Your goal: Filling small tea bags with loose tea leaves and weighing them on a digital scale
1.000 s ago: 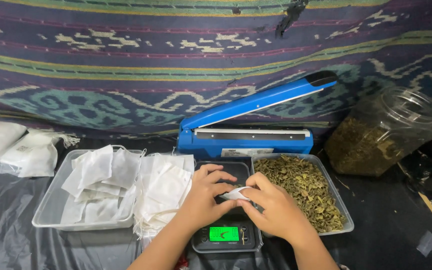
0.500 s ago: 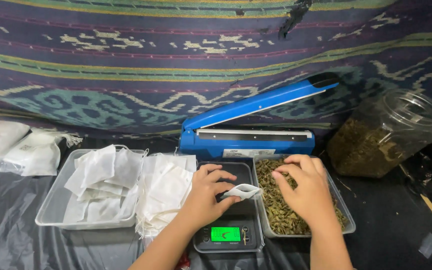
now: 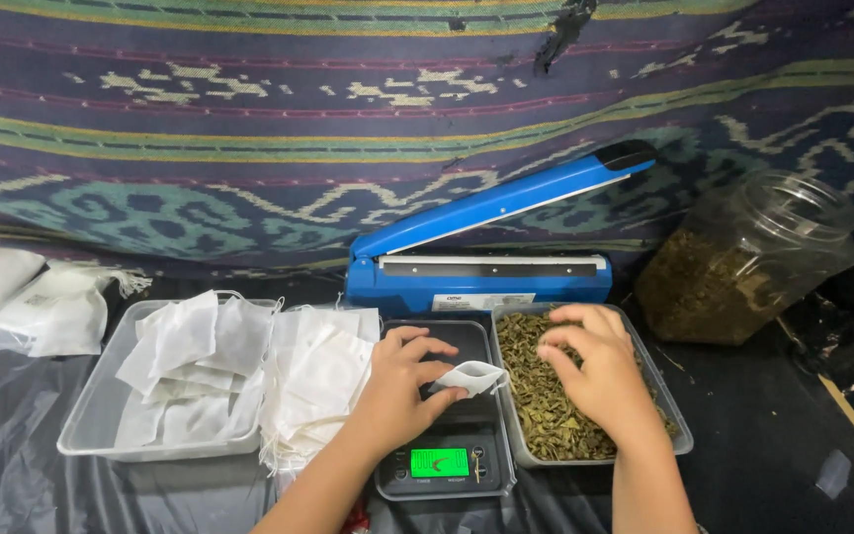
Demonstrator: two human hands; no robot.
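Note:
My left hand (image 3: 399, 388) holds a small white filter bag (image 3: 470, 376) by its edge, mouth turned right, just above a small digital scale (image 3: 444, 465) with a lit green display. My right hand (image 3: 595, 371) rests fingers-down in a metal tray (image 3: 676, 435) of dried green-brown leaves (image 3: 536, 396), fingers curled into the leaves. Whether it holds any leaves I cannot tell.
A blue heat sealer (image 3: 481, 247) with its arm raised stands behind the scale. A clear tray (image 3: 86, 435) of empty white bags (image 3: 200, 356) lies at left, with more bags (image 3: 313, 386) beside it. A tilted jar of leaves (image 3: 743, 262) sits at right; filled white pouches (image 3: 22, 297) at far left.
My right hand left the bag over the scale and moved right into the leaf tray, then settled onto the leaves. My left hand kept holding the bag.

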